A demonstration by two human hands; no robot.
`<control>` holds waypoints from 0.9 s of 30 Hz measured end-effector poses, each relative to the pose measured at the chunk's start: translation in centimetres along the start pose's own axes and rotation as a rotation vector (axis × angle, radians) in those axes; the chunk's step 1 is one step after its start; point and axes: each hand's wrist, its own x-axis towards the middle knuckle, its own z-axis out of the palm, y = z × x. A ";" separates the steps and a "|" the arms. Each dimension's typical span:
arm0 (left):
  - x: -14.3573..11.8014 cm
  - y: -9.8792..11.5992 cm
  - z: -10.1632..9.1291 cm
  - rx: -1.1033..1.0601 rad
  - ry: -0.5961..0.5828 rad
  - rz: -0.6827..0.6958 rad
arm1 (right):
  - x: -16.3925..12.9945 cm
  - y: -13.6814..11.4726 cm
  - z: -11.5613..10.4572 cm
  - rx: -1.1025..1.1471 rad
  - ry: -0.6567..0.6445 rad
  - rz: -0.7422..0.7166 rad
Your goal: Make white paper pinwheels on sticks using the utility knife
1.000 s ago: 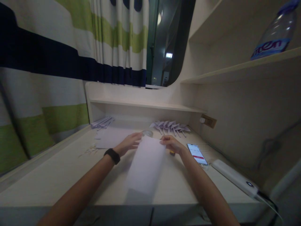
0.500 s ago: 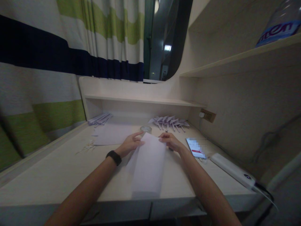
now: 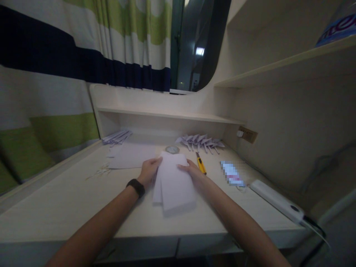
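Observation:
Between my two hands is a folded white sheet of paper [image 3: 178, 191], just above the desk. A second piece of white paper [image 3: 157, 191] shows under its left side. My left hand [image 3: 150, 170], with a black band at the wrist, pinches the upper left edge. On the right edge, my right hand [image 3: 191, 170] has its thumb on top and its other fingers behind, mostly hidden. Just beyond the paper lies a round roll of tape [image 3: 172, 150]. A yellow utility knife [image 3: 201, 165] rests to the right of my right hand.
Folded paper shapes with stems [image 3: 198, 141] lie at the back right, narrow paper strips [image 3: 116, 137] at the back left. Flat white sheets [image 3: 133, 155] and small scraps [image 3: 101, 170] are on the left. A phone [image 3: 233, 174] and a white power strip [image 3: 275, 200] lie right.
The paper has tilted and looks shorter, with its near end farther from the desk's front edge. My right hand has shifted left onto its edge, uncovering the yellow utility knife.

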 end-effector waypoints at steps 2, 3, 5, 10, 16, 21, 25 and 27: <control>0.0 0.3 0.0 -0.012 0.001 -0.004 | -0.2 0.0 0.2 -0.057 0.032 -0.056; 0.0 0.4 0.0 -0.017 -0.006 0.005 | -0.2 0.0 0.3 -0.087 0.071 -0.079; 0.0 0.8 0.1 -0.030 -0.003 0.030 | -0.2 0.0 0.4 -0.139 0.142 -0.120; 0.0 1.4 -0.1 -0.078 0.021 0.052 | -0.1 -0.1 0.5 -0.199 0.191 -0.158; 0.1 1.6 -0.2 -0.036 -0.012 0.095 | 0.1 0.0 0.3 -0.236 0.197 -0.185; 0.1 1.7 -0.2 -0.046 -0.077 0.076 | -0.1 -0.1 0.7 -0.259 0.256 -0.182; 0.3 1.6 -0.3 -0.018 -0.062 0.108 | -0.3 -0.4 1.0 -0.307 0.245 -0.175; 0.5 1.4 -0.4 0.040 -0.004 0.158 | -0.4 -0.6 1.1 -0.327 0.212 -0.154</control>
